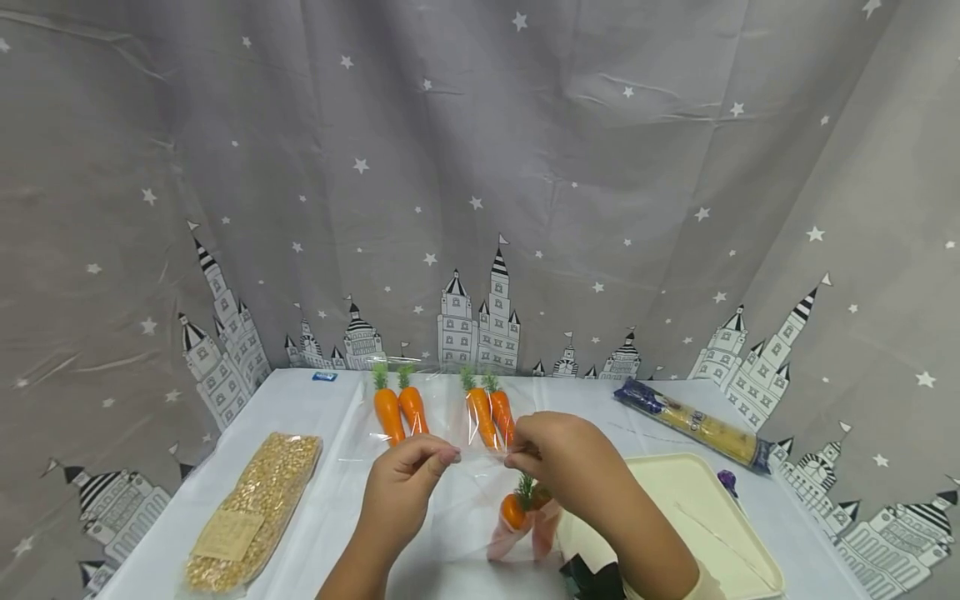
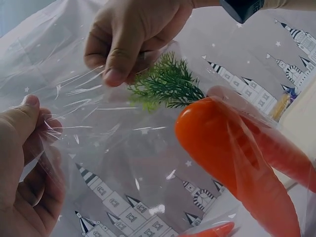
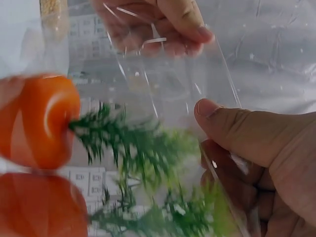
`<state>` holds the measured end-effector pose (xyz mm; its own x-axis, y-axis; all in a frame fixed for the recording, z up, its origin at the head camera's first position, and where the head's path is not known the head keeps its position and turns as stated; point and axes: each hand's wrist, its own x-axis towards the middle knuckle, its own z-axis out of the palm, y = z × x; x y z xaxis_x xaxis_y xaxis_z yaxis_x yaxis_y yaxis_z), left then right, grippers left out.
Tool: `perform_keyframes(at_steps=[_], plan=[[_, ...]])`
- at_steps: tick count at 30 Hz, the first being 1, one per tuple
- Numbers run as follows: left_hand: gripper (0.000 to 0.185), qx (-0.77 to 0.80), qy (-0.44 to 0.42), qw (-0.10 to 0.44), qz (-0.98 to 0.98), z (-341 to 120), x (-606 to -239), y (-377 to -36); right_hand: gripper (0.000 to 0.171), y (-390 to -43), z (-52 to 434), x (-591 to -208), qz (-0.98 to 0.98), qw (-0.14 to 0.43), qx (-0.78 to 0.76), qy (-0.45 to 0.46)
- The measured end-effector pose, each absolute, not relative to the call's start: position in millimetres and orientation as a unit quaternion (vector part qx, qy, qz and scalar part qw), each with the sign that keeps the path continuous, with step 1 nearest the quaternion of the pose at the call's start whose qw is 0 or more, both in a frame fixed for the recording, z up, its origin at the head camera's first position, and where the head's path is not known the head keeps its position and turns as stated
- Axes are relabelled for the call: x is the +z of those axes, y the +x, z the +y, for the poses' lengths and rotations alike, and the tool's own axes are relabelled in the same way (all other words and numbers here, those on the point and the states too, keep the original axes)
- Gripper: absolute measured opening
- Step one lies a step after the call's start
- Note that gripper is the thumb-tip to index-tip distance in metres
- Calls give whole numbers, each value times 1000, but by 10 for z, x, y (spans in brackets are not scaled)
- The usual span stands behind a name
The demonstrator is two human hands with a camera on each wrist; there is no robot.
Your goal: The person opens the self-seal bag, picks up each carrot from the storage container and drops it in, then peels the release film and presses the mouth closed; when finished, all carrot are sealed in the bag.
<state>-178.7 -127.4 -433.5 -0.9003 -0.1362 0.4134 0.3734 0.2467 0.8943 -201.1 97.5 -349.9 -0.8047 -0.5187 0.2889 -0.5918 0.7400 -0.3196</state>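
A clear plastic bag (image 2: 118, 143) hangs between both hands with two orange toy carrots (image 2: 227, 148) inside it, green leafy tops toward the bag's upper edge. My left hand (image 1: 401, 487) pinches that edge on the left. On the other side my right hand (image 1: 566, 458) holds the edge between thumb and fingers, as the right wrist view shows. A gap separates the two hands. Beyond them on the table lie two more carrots (image 1: 388, 412) in clear film at left, and another wrapped pair (image 1: 482, 417) beside them.
A long bag of yellow grains (image 1: 262, 500) lies at the left. To the right are a cream tray (image 1: 697, 517), a pack of pasta (image 1: 697, 425) and a small purple item (image 1: 727, 479). A small blue packet (image 1: 324, 377) sits at the back left. A grey curtain (image 1: 480, 167) hangs behind.
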Motion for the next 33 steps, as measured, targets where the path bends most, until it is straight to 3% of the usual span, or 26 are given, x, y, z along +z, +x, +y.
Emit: perform_keyframes(at_steps=[7,25,28,33], plan=[[9,-602,-60,204,-769,-1293,-4329,-1787,16,-2021,1145,-3481,-940,72,199,268],[6,-620,-58,208,-755,-1371,-4357,-1790,13,-2055,1631,-3659,-911,96,307,259],[6,-646,-51,185,-739,-1358,-4407,-1783,11,-2050,1638,-3740,-897,101,347,254],[23,-666,-100,118,-730,-1344,-4608,-1746,11,-2047,1610,-3959,-854,97,469,205]])
